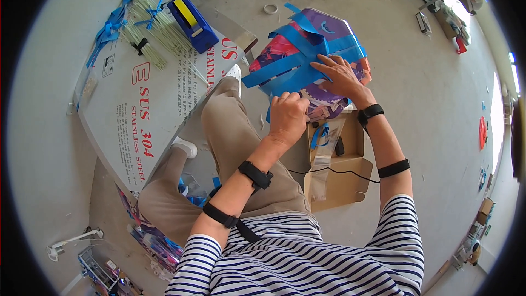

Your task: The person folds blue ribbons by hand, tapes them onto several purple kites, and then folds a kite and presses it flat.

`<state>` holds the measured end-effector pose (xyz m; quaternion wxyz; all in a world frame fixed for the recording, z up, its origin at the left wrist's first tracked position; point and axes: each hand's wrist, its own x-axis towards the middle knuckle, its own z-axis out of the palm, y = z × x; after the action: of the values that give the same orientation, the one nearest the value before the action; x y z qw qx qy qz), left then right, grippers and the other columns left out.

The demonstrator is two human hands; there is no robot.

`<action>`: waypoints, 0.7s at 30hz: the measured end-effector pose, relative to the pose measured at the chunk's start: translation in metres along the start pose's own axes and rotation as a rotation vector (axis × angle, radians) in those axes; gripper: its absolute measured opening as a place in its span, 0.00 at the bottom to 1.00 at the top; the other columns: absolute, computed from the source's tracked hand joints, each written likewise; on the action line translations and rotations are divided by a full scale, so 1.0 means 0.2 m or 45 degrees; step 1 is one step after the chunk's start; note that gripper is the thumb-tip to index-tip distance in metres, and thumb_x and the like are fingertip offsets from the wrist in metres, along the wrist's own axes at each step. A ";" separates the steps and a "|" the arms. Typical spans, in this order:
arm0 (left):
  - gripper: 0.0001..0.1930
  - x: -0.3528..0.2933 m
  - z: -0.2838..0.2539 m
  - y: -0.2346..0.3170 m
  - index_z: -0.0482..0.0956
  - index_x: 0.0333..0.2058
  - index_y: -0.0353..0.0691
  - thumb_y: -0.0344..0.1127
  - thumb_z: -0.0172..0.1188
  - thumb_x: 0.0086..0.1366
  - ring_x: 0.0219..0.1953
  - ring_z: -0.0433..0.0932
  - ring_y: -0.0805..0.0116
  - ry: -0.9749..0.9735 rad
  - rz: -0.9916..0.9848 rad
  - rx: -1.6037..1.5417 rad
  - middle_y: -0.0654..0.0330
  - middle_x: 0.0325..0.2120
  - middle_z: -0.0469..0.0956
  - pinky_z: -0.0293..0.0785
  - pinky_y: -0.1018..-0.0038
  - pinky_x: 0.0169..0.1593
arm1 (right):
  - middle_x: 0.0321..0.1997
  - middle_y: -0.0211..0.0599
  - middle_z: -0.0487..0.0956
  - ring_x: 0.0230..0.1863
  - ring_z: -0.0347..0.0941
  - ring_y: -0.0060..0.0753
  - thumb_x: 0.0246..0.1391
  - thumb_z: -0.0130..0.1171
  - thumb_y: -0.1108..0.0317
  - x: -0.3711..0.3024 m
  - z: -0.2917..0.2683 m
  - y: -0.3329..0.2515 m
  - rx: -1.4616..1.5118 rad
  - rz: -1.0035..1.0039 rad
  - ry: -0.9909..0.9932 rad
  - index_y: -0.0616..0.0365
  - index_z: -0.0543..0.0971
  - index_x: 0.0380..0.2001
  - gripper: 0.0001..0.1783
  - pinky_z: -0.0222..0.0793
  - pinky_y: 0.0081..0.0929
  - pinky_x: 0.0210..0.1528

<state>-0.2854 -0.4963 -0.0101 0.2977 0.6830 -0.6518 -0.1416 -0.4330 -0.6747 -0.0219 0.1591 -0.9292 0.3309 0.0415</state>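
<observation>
In front of me, past my knees, is a flat-looking, many-sided printed piece (323, 26) in purple and pink. Several wide blue ribbons (285, 67) cross over it, and some of their ends stick out past its edge. My right hand (344, 79) lies on the piece with its fingers spread, pressing on the ribbons where they meet. At the near left edge, my left hand (289, 114) is closed, fingers curled under. What it pinches, if anything, is hidden. Both wrists wear black straps.
An open cardboard box (337, 183) with small black items and blue ribbon sits below the piece. To the left, a film-covered metal tabletop (126, 87) bears a blue tape dispenser (193, 24) and bundled pale sticks (164, 24). A tape roll (270, 9) lies on the floor.
</observation>
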 end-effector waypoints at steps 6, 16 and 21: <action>0.15 0.01 -0.04 0.01 0.75 0.21 0.40 0.34 0.76 0.43 0.29 0.77 0.57 -0.123 -0.205 -0.238 0.60 0.23 0.77 0.71 0.63 0.33 | 0.75 0.34 0.61 0.73 0.53 0.53 0.35 0.77 0.70 -0.01 0.03 0.09 0.131 0.011 0.011 0.36 0.72 0.64 0.48 0.55 0.48 0.73; 0.13 0.09 -0.12 -0.08 0.78 0.23 0.34 0.37 0.69 0.59 0.21 0.73 0.66 -0.371 -0.457 -0.873 0.54 0.18 0.77 0.69 0.71 0.29 | 0.74 0.36 0.61 0.76 0.48 0.52 0.40 0.77 0.53 0.01 -0.05 0.14 0.301 0.072 -0.118 0.35 0.74 0.63 0.42 0.48 0.53 0.75; 0.09 0.11 -0.11 -0.10 0.79 0.26 0.33 0.33 0.63 0.61 0.24 0.79 0.55 -0.186 -0.439 -0.704 0.49 0.21 0.79 0.73 0.65 0.32 | 0.78 0.38 0.51 0.79 0.37 0.52 0.29 0.80 0.47 0.01 -0.15 0.11 0.336 0.118 -0.447 0.31 0.65 0.69 0.59 0.40 0.58 0.77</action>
<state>-0.2545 -0.5127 0.0003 0.3959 0.6647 -0.4830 -0.4100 -0.4461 -0.7013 0.0000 0.3326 -0.8627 0.3429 0.1661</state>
